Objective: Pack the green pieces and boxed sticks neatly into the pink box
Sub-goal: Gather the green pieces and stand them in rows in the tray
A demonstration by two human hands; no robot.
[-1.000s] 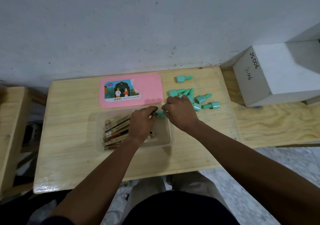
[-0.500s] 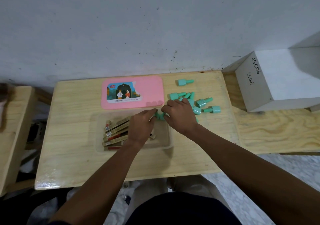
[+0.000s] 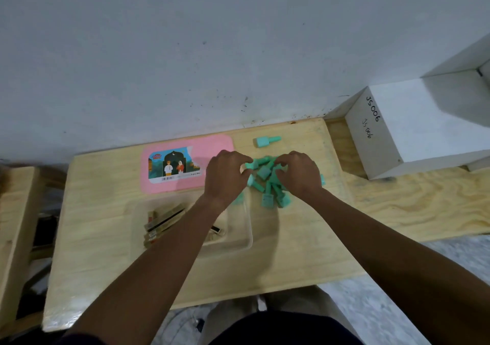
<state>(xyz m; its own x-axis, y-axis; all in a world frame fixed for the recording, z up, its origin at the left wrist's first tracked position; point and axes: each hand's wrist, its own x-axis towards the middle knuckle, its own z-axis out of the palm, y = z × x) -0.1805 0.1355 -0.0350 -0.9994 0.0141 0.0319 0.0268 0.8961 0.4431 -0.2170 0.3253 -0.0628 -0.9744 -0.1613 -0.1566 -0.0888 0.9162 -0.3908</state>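
Wooden table [image 3: 291, 260] against grey wall [image 3: 212, 53]. White box [image 3: 413, 130], handwritten "JS006", at right on plywood bench [image 3: 413, 206]. Second wooden surface [image 3: 16, 212] at left.

Both hands are now out of the clear tray [image 3: 240, 241]; the left hand [image 3: 225, 177] and right hand [image 3: 301, 176] cup the green pieces [image 3: 267, 185] from either side; the pieces, earlier spread apart, now lie bunched between them.

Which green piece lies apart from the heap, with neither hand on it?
The lone green piece near the wall, beyond the heap. It lies on its side on the table; the left hand and right hand are both gathering the heap.
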